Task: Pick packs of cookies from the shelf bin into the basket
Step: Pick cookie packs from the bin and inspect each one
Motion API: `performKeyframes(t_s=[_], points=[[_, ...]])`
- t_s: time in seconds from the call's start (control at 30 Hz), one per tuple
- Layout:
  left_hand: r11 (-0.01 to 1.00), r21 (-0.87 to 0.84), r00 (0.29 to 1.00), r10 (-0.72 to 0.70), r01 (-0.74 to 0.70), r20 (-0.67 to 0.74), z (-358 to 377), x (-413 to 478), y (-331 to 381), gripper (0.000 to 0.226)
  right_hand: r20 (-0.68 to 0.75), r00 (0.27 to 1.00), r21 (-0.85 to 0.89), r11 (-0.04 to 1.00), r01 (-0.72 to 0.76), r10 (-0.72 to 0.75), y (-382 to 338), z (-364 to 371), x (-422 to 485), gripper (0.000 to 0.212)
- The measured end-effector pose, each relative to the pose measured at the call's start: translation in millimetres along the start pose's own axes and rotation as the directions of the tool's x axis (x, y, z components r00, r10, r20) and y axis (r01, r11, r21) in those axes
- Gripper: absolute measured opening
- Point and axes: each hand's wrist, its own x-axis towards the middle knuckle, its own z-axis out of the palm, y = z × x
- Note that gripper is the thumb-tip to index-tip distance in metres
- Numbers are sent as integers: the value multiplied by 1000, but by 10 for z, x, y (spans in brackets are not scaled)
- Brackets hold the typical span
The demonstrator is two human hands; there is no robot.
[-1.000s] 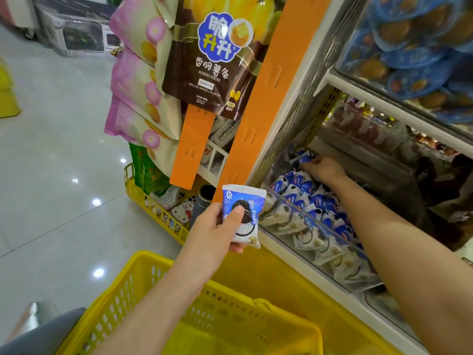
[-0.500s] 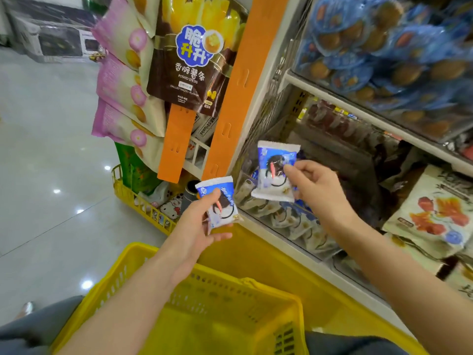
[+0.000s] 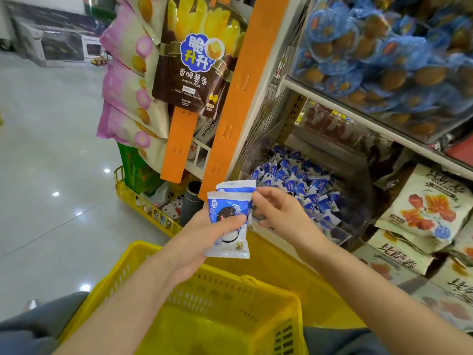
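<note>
My left hand (image 3: 202, 237) grips a blue-and-white cookie pack (image 3: 225, 203) upright above the yellow basket (image 3: 143, 252), thumb across its front. A second cookie pack (image 3: 235, 186) stands right behind the first, only its top strip showing. My right hand (image 3: 279, 216) pinches this rear pack at its right edge, pressing it against the front one. Several more of the same packs lie in the clear shelf bin (image 3: 294, 180) just behind and to the right of both hands.
Orange hanging strips (image 3: 230, 103) with snack bags (image 3: 189, 60) hang to the left of the bin. A low yellow wire rack (image 3: 143, 201) stands on the floor. Above are shelves of blue-wrapped snacks (image 3: 378, 55); to the right are white bags (image 3: 427, 208).
My right hand lifted a pack out of the bin and brought it left and down. It now sits behind the pack in my left hand, which stayed above the basket.
</note>
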Motion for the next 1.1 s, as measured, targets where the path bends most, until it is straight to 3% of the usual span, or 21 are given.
performKeyframes(t_s=[0.1,0.23,0.33,0.43,0.57,0.83,0.97,1.1], points=[[999,35,998,-15,14,53,16,9,30,55,119,990,42,996,-81,76,15,-27,66,16],[1000,27,1000,9,-9,18,22,43,50,42,80,995,59,996,-62,57,-24,-189,148,27],[1000,3,998,18,-18,-62,-30,116,51,26,-141,988,102,994,-48,63,-70,-453,376,33],[997,-74,996,-2,-4,-86,-57,185,50,21,-415,904,108,992,-60,100,-45,-708,810,31],[996,-84,988,-15,3,-152,-60,268,33,19,-523,836,99,986,-132,164,101,-876,1367,27],[998,-44,986,-40,33,-159,-64,344,22,27,-426,899,-426,856,-293,95,277,-773,1933,40],[999,-33,985,-40,35,-168,-74,377,-16,29,-345,927,-501,807,-313,145,298,-798,2086,27],[998,3,979,-60,62,-193,-71,401,-53,30,-282,933,-429,840,-333,225,360,-786,2221,23]])
